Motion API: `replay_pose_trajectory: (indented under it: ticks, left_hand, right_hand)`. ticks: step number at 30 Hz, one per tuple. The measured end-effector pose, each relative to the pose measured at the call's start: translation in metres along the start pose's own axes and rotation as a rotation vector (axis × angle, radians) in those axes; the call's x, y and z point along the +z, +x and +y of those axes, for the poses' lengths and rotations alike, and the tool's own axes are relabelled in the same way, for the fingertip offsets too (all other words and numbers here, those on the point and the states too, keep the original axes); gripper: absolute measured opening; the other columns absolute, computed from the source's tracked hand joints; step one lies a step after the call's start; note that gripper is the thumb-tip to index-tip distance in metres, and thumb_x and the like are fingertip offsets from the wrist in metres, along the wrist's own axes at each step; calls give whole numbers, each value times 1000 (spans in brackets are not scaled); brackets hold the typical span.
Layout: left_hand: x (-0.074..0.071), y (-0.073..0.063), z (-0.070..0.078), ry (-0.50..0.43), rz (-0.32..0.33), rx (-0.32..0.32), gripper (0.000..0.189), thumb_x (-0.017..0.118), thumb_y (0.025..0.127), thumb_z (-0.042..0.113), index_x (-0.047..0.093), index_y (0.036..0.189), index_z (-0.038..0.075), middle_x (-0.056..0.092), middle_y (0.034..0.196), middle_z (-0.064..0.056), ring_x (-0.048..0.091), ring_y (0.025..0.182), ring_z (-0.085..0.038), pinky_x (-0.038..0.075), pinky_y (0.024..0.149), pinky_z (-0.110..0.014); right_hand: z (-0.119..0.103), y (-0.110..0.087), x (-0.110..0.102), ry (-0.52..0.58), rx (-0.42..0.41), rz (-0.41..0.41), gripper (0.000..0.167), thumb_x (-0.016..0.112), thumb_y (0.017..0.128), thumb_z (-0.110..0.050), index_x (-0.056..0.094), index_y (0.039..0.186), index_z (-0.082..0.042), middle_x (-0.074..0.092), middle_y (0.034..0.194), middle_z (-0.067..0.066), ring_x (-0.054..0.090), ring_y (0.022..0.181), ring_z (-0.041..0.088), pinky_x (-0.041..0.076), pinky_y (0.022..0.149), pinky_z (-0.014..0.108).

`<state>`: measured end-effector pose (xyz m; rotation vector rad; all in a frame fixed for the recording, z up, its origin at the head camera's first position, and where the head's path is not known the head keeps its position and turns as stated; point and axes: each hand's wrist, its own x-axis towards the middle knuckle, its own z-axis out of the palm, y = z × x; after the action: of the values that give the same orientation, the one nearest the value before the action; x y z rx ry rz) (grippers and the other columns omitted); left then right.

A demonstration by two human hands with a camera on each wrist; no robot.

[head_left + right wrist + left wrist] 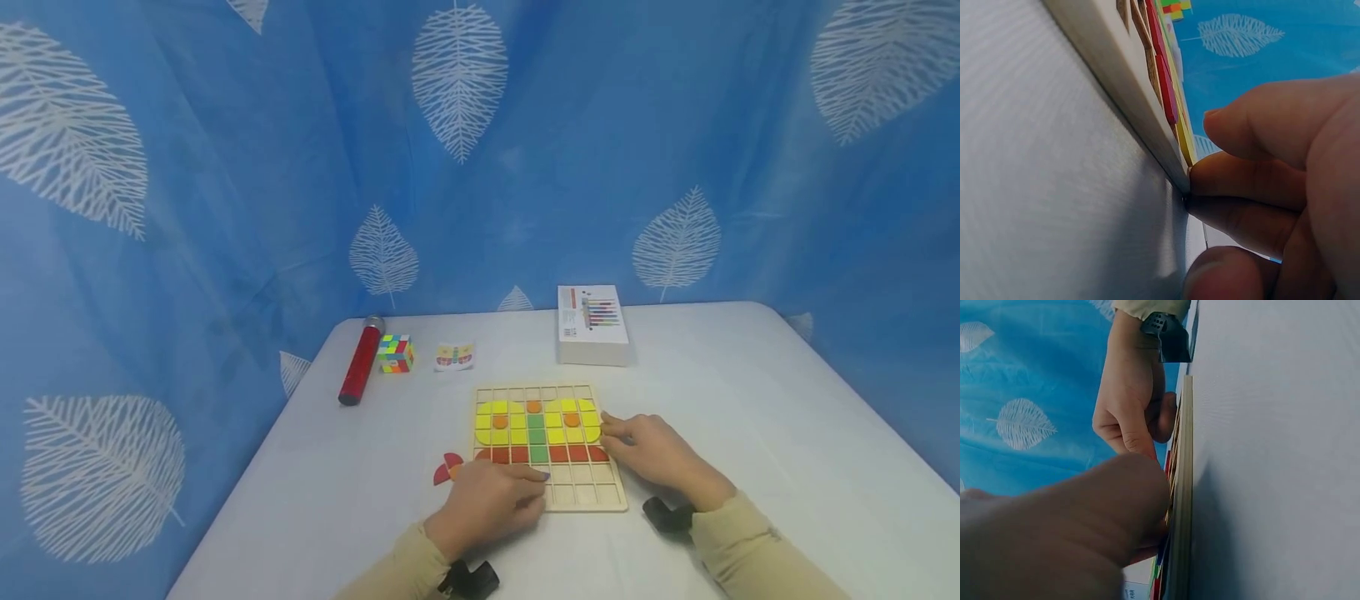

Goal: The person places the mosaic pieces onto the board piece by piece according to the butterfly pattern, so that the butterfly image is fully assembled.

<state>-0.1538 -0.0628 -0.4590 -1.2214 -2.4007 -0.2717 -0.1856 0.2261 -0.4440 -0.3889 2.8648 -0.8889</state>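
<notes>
A wooden grid board point(587, 498) lies on the white table, filled in part with yellow, green, red and orange tiles in a symmetrical pattern. My left hand point(487, 500) is over its lower left part, the index finger stretched to a cell with a small dark blue spot at its tip. In the left wrist view a dark blue piece point(1160, 555) shows beside the fingers; whether they pinch it I cannot tell. My right hand point(651, 450) touches the board's right edge, with two fingertips point(1200, 178) against its side in the right wrist view.
Left of the board lie red pieces point(441, 475) and an orange piece point(454, 472), partly behind the left hand. Farther back are a red microphone-like tube point(360, 367), a puzzle cube point(396, 354), a small pattern card point(454, 357) and a white box point(592, 333).
</notes>
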Motion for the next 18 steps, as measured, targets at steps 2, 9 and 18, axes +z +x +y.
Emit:
replay_pose_trajectory:
  ticks: [2, 9, 18]
  left_hand:
    - [-2, 1, 2, 9, -35, 0, 7, 74, 88, 34, 79, 83, 31, 77, 107, 19, 66, 63, -1, 27, 53, -12]
    - [-3, 5, 8, -5, -108, -79, 23, 69, 91, 41, 64, 71, 30, 76, 113, 18, 40, 44, 3, 18, 41, -18]
    - [-21, -5, -11, -85, -42, -378, 20, 71, 92, 28, 78, 110, 25, 74, 102, 11, 65, 73, -2, 44, 58, -16]
  right_hand:
    - [1, 0, 0, -8, 3, 5, 37, 64, 100, -29, 73, 125, -3, 61, 143, 17, 48, 138, 48, 40, 110, 63]
    - [4, 1, -3, -8, 17, 8, 39, 63, 100, -30, 72, 126, -2, 59, 144, 17, 46, 140, 48, 39, 110, 64]
    - [2, -1, -2, 25, 15, -3, 37, 64, 100, -29, 72, 126, -3, 59, 145, 16, 46, 140, 47, 39, 111, 63]
